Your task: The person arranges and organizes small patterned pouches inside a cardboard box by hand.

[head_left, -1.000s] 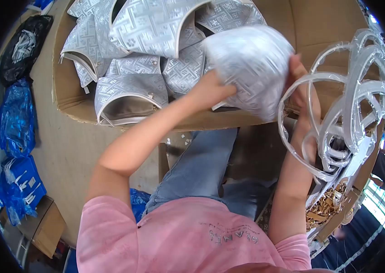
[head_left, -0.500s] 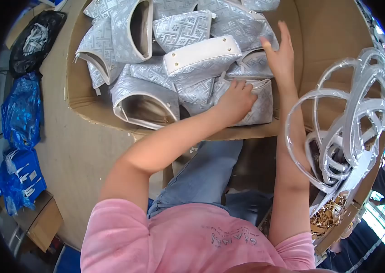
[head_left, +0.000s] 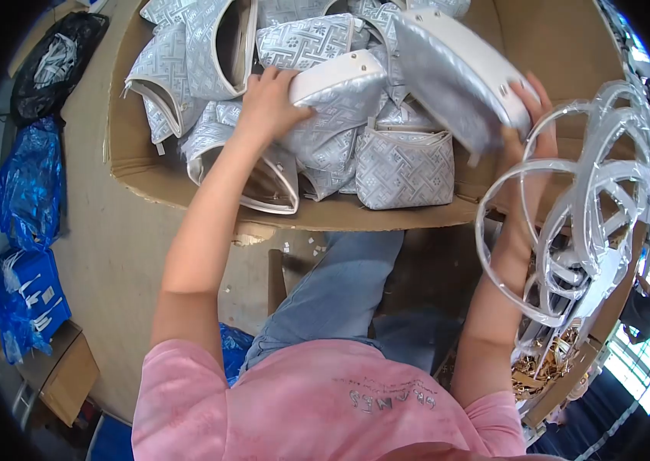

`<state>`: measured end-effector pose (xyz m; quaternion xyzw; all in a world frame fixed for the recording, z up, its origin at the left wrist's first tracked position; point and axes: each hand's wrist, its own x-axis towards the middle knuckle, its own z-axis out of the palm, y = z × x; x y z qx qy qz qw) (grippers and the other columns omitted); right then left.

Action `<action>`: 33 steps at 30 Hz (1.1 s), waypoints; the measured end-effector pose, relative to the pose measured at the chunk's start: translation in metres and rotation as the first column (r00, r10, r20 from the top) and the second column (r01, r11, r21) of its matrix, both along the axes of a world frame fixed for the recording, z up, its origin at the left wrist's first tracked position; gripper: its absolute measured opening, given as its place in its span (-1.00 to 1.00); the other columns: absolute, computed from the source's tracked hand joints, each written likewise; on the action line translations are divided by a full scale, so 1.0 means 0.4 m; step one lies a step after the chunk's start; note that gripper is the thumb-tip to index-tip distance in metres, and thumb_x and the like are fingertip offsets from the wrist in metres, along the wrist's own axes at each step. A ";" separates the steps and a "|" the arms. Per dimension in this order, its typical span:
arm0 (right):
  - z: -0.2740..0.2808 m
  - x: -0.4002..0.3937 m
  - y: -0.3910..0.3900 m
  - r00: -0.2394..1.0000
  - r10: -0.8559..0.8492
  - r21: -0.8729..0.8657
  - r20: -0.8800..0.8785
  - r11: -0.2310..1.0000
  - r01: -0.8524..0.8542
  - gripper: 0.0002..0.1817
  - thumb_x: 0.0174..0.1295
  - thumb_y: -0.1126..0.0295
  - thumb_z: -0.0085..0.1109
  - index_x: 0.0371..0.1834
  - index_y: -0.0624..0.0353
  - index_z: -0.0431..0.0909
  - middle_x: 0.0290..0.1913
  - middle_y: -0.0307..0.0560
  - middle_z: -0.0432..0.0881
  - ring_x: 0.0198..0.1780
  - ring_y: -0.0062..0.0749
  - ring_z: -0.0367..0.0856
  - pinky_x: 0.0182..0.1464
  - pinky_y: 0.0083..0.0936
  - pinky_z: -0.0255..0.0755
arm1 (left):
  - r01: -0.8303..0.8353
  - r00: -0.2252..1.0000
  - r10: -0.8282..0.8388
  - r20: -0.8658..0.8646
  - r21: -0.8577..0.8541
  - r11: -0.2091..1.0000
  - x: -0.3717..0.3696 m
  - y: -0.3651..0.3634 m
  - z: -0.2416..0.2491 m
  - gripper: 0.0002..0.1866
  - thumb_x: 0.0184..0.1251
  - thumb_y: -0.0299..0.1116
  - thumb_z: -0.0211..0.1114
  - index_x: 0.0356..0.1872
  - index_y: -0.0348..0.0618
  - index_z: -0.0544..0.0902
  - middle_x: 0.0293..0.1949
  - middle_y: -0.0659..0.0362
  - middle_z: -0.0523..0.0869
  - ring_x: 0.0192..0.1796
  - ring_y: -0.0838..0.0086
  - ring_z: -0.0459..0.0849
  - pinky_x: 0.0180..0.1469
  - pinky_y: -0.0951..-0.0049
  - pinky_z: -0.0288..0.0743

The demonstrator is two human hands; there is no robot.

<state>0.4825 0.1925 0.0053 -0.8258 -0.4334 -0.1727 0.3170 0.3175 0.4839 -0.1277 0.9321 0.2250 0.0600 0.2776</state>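
Observation:
My right hand point(head_left: 528, 123) grips the end of a silver patterned handbag point(head_left: 451, 81), held tilted above the pile with its white studded base turned up. My left hand point(head_left: 269, 107) is closed around the left end of another handbag point(head_left: 336, 96), also base up, its thumb on the near side. Close in front, a small silver pouch-like bag point(head_left: 405, 169) leans upright inside the box wall. An open-mouthed bag point(head_left: 252, 177) lies below my left forearm, partly covered by it. More silver bags point(head_left: 221, 46) fill the back left.
A large cardboard box point(head_left: 137, 173) surrounds the bags. Plastic-wrapped white loops point(head_left: 593, 200) hang over its right side, across my right forearm. Gold-coloured hardware point(head_left: 551, 365) lies in a box below them. Black point(head_left: 60, 69) and blue plastic bags point(head_left: 29, 184) stand at the left.
My right hand has taken hold of a handbag and raised it. My left hand has moved left from the small front bag to the end of the white-based one.

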 end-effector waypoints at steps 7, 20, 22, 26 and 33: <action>-0.203 0.011 -0.162 0.657 -0.421 -0.551 -0.626 0.835 0.009 -0.44 0.20 0.49 0.18 0.33 0.21 0.36 0.14 0.08 0.57 0.19 -0.31 0.52 0.19 -0.46 0.40 | -0.190 0.917 0.293 0.272 -0.347 0.918 -0.064 0.079 0.186 -0.28 -0.09 -0.03 0.52 0.14 -0.16 0.60 0.02 -0.03 0.58 0.01 0.14 0.62 0.10 0.27 0.47; -0.119 -0.060 -0.158 0.611 -0.281 -0.136 -0.740 0.952 0.273 -0.38 0.35 0.25 0.13 0.42 0.20 0.22 0.35 0.17 0.37 0.35 -0.13 0.38 0.36 -0.33 0.22 | 0.278 0.617 -0.564 0.548 0.519 0.808 -0.050 -0.226 0.262 -0.29 -0.02 -0.24 0.39 0.31 0.16 0.47 0.15 0.20 0.56 0.10 0.28 0.53 0.10 0.20 0.36; -0.090 -0.066 -0.172 0.597 -0.233 -0.155 -0.768 0.971 0.180 -0.37 0.34 0.21 0.14 0.42 0.20 0.22 0.37 0.16 0.34 0.37 -0.14 0.34 0.38 -0.33 0.20 | 0.535 0.592 -0.724 0.355 0.499 0.682 -0.087 -0.319 0.147 -0.35 0.10 -0.32 0.27 0.32 0.20 0.44 0.17 0.19 0.54 0.11 0.29 0.53 0.10 0.22 0.37; -0.092 -0.061 -0.165 0.690 -0.192 -0.304 -0.697 0.952 -0.042 -0.35 0.30 0.20 0.20 0.41 0.15 0.26 0.42 0.16 0.28 0.41 -0.10 0.29 0.41 -0.29 0.16 | 0.784 0.617 -0.734 0.284 -0.304 0.542 -0.094 -0.370 0.021 -0.52 0.24 -0.36 0.27 0.23 0.01 0.52 0.07 0.13 0.63 0.02 0.33 0.57 -0.02 0.38 0.47; -0.196 -0.154 -0.133 0.763 -0.378 -0.664 -0.524 0.743 -0.088 -0.34 0.15 0.37 0.28 0.38 0.01 0.34 0.42 0.26 0.23 0.39 0.17 0.26 0.40 -0.19 0.18 | 0.090 0.927 0.155 0.340 -0.605 0.791 0.275 -0.213 -0.047 -0.65 0.32 -0.28 0.23 0.05 -0.24 0.58 -0.15 -0.09 0.71 -0.11 0.23 0.70 -0.04 0.31 0.54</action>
